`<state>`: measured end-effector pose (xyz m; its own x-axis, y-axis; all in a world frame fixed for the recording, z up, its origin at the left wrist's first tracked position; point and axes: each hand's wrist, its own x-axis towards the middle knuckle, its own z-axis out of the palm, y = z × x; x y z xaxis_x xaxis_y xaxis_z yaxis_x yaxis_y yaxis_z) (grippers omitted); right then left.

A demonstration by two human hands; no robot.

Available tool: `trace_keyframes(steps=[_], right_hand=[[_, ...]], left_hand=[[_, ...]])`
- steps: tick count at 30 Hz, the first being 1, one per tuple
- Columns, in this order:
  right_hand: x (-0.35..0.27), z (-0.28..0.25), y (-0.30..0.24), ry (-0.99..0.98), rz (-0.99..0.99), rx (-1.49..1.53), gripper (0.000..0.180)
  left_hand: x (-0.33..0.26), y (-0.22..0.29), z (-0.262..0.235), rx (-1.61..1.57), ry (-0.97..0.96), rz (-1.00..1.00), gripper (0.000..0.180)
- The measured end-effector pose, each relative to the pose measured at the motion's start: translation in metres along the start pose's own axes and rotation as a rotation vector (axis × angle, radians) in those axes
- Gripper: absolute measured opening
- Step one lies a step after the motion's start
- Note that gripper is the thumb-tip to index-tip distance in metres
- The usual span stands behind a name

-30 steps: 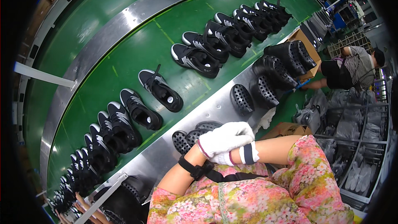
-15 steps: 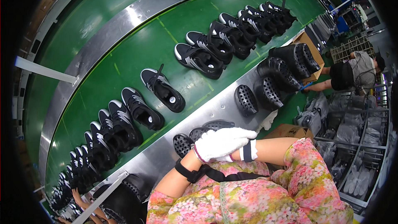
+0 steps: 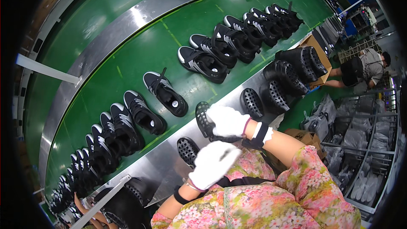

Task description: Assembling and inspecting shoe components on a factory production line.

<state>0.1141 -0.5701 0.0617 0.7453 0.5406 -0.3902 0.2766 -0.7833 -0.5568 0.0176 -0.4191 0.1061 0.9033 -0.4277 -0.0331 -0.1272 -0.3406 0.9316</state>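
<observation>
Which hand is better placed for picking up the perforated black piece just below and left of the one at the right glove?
Probably the left hand: it is right beside that perforated piece. The right hand is farther off, against another perforated piece.

I now have the right hand (image 3: pixel 229 121) out from under the left hand (image 3: pixel 215 163), at its one o'clock, holding a perforated black form (image 3: pixel 203 118) shifted toward twelve o'clock.

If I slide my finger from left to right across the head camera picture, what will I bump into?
White post → black shoe with a strap sticking up → white-gloved right hand → cluster of black holed pieces → person in a striped top.
</observation>
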Motion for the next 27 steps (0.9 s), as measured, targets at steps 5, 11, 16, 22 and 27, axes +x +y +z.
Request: trace_keyframes(steps=[5,11,16,22,27], right_hand=[[0.008,0.011,-0.005,0.098,0.158,0.089,0.029],[0.011,0.019,0.0,0.143,0.268,0.077,0.034],[0.015,0.017,0.004,0.159,0.301,0.065,0.04],[0.014,0.025,0.013,0.221,0.274,0.037,0.04],[0.014,0.026,0.01,0.221,0.233,0.012,0.039]], left_hand=[[0.012,0.01,0.028,0.221,0.193,0.135,0.04],[0.016,0.013,0.044,0.357,0.138,0.063,0.036],[0.017,0.016,0.047,0.412,0.144,0.078,0.034],[0.017,0.001,0.05,0.306,0.23,0.06,0.032],[0.012,-0.007,0.045,0.349,0.197,0.056,0.037]])
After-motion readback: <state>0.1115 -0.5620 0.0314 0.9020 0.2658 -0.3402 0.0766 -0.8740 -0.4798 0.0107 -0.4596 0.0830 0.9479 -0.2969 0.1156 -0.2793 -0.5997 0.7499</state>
